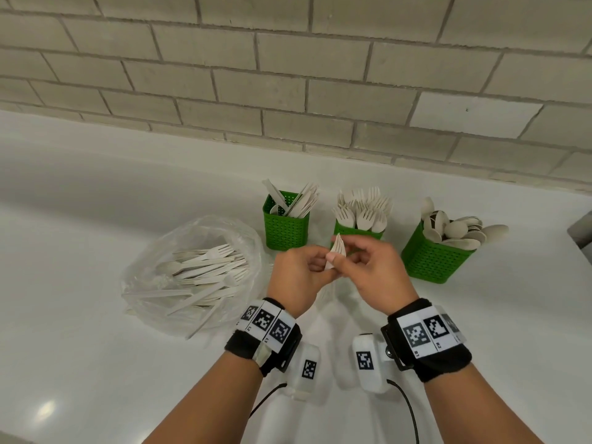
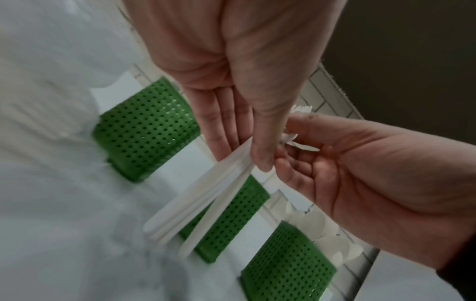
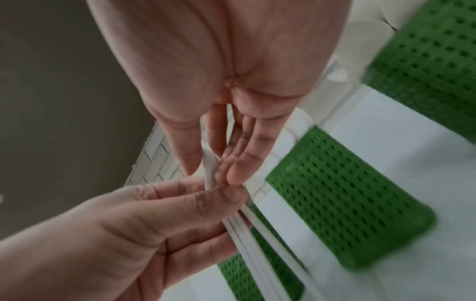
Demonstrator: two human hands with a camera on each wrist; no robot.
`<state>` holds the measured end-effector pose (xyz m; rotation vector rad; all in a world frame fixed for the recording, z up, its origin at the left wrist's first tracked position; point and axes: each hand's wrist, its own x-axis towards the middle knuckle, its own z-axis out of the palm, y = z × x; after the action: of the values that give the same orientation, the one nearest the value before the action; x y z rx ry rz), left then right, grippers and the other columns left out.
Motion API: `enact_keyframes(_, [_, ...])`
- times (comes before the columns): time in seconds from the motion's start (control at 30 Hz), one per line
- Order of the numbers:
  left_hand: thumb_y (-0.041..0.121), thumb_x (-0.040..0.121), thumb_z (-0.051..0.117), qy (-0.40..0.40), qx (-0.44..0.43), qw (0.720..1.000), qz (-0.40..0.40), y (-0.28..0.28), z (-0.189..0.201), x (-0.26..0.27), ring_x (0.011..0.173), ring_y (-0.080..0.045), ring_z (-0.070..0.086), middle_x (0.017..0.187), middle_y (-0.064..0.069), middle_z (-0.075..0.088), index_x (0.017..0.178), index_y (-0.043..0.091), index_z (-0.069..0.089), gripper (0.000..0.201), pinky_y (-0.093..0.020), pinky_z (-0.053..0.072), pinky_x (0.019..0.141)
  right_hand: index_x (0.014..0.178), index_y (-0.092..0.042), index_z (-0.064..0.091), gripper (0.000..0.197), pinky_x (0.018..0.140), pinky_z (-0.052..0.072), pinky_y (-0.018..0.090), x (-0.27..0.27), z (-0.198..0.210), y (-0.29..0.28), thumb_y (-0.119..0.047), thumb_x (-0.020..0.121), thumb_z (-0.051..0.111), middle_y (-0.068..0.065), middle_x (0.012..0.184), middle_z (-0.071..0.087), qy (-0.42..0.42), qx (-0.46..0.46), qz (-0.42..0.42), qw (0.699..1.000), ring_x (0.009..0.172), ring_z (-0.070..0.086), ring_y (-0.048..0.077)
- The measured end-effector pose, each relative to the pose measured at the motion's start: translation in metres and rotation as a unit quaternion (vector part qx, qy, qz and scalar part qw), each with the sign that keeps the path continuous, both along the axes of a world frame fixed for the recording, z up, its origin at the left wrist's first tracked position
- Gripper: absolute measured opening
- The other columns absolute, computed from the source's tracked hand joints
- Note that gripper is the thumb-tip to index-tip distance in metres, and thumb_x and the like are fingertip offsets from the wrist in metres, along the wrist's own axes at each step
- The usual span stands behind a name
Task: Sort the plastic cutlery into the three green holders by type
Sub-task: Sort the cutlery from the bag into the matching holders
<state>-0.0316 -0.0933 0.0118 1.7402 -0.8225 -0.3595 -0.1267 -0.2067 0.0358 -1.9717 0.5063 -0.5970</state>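
Note:
Both hands hold a small bundle of white plastic forks (image 1: pixel 337 249) upright, just in front of the middle green holder (image 1: pixel 344 230). My left hand (image 1: pixel 315 267) pinches the handles (image 2: pixel 206 201) between thumb and fingers. My right hand (image 1: pixel 355 256) pinches the same bundle (image 3: pixel 210 173) higher up, near the tines. The left holder (image 1: pixel 286 229) has knives, the middle one forks, and the right holder (image 1: pixel 432 261) spoons and leans to the right. A clear plastic bag (image 1: pixel 192 274) with several loose forks, spoons and knives lies to the left.
Everything stands on a white counter (image 1: pixel 96 347) against a pale brick wall (image 1: pixel 288 75). A grey object (image 1: pixel 581 232) shows at the right edge. Cables run from the wrist cameras near the front edge.

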Motion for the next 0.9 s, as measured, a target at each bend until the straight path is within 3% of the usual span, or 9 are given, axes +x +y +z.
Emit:
enact_keyframes(0.07, [0.015, 0.074, 0.082, -0.044, -0.011, 0.999, 0.011, -0.010, 0.017, 0.001, 0.074, -0.013, 0.070, 0.081, -0.003, 0.074, 0.095, 0.013, 0.075, 0.023, -0.034, 0.058, 0.075, 0.118, -0.017, 0.067, 0.035, 0.071, 0.055, 0.026, -0.001, 0.019, -0.002, -0.021, 0.084, 0.073, 0.001, 0.097, 0.068, -0.038, -0.083, -0.016, 0.996, 0.077, 0.065, 0.009])
enact_keyframes(0.2, [0.019, 0.076, 0.076, -0.153, -0.055, 0.987, 0.020, -0.038, 0.067, 0.007, 0.068, -0.012, 0.068, 0.074, 0.000, 0.072, 0.089, 0.014, 0.071, 0.015, -0.031, 0.056, 0.067, 0.124, -0.018, 0.064, 0.036, 0.070, 0.055, 0.033, 0.001, 0.062, -0.011, -0.015, 0.089, 0.067, 0.002, 0.083, 0.059, -0.136, -0.246, -0.072, 0.957, 0.071, 0.060, 0.016])
enact_keyframes(0.33, [0.022, 0.074, 0.063, -0.138, -0.086, 0.987, -0.009, -0.067, 0.091, 0.013, 0.070, -0.024, 0.069, 0.073, -0.007, 0.070, 0.082, 0.008, 0.062, 0.017, -0.041, 0.057, 0.068, 0.128, -0.010, 0.060, 0.035, 0.069, 0.055, 0.039, 0.007, 0.079, -0.026, -0.010, 0.093, 0.060, 0.010, 0.087, 0.059, -0.185, -0.349, -0.102, 0.913, 0.073, 0.061, 0.022])
enact_keyframes(0.43, [0.016, 0.077, 0.067, -0.145, -0.048, 0.988, -0.007, -0.080, 0.081, 0.020, 0.069, -0.024, 0.067, 0.073, -0.007, 0.069, 0.083, 0.007, 0.062, 0.012, -0.041, 0.056, 0.069, 0.131, -0.012, 0.058, 0.036, 0.069, 0.055, 0.041, 0.008, 0.068, -0.037, -0.012, 0.095, 0.057, 0.010, 0.091, 0.060, -0.150, -0.350, -0.098, 0.919, 0.075, 0.061, 0.023])
enact_keyframes(0.57, [0.012, 0.079, 0.070, -0.104, -0.005, 0.994, -0.012, -0.084, 0.055, 0.015, 0.069, -0.022, 0.066, 0.075, -0.004, 0.069, 0.086, 0.011, 0.064, 0.010, -0.041, 0.056, 0.068, 0.138, -0.016, 0.052, 0.041, 0.071, 0.051, 0.034, 0.008, 0.042, -0.046, -0.014, 0.097, 0.054, 0.012, 0.096, 0.063, -0.057, -0.345, -0.094, 0.932, 0.080, 0.061, 0.027])
enact_keyframes(0.63, [0.009, 0.077, 0.072, -0.076, -0.006, 0.997, -0.012, -0.078, 0.053, 0.012, 0.081, -0.024, 0.068, 0.088, -0.008, 0.071, 0.101, 0.009, 0.065, 0.024, -0.041, 0.057, 0.077, 0.137, -0.015, 0.052, 0.039, 0.075, 0.047, 0.037, 0.009, 0.029, -0.051, -0.018, 0.099, 0.049, 0.016, 0.098, 0.065, -0.008, -0.353, -0.096, 0.931, 0.085, 0.059, 0.033])
enact_keyframes(0.73, [0.000, 0.072, 0.076, -0.049, -0.044, 0.998, 0.008, -0.060, 0.061, 0.007, 0.090, -0.022, 0.065, 0.100, -0.007, 0.067, 0.119, 0.008, 0.059, 0.051, -0.037, 0.055, 0.086, 0.126, -0.014, 0.064, 0.044, 0.077, 0.040, 0.044, 0.012, 0.016, -0.055, -0.028, 0.092, 0.039, 0.019, 0.099, 0.062, 0.092, -0.431, -0.127, 0.889, 0.091, 0.050, 0.039])
enact_keyframes(0.83, [-0.005, 0.073, 0.073, -0.013, -0.061, 0.998, 0.031, -0.022, 0.071, 0.020, 0.078, -0.015, 0.066, 0.089, -0.002, 0.066, 0.108, 0.006, 0.064, 0.038, -0.024, 0.056, 0.078, 0.123, -0.016, 0.065, 0.041, 0.082, 0.035, 0.045, 0.017, 0.014, -0.044, -0.033, 0.090, 0.046, 0.018, 0.109, 0.053, 0.119, -0.432, -0.172, 0.877, 0.099, 0.044, 0.040])
enact_keyframes(0.9, [-0.004, 0.073, 0.073, -0.013, -0.038, 0.998, 0.056, 0.017, 0.073, 0.040, 0.074, -0.013, 0.065, 0.084, -0.002, 0.068, 0.098, 0.007, 0.068, 0.027, -0.022, 0.055, 0.075, 0.124, -0.014, 0.062, 0.039, 0.085, 0.032, 0.043, 0.022, 0.023, -0.029, -0.033, 0.091, 0.050, 0.018, 0.113, 0.051, 0.073, -0.413, -0.164, 0.893, 0.103, 0.043, 0.038])
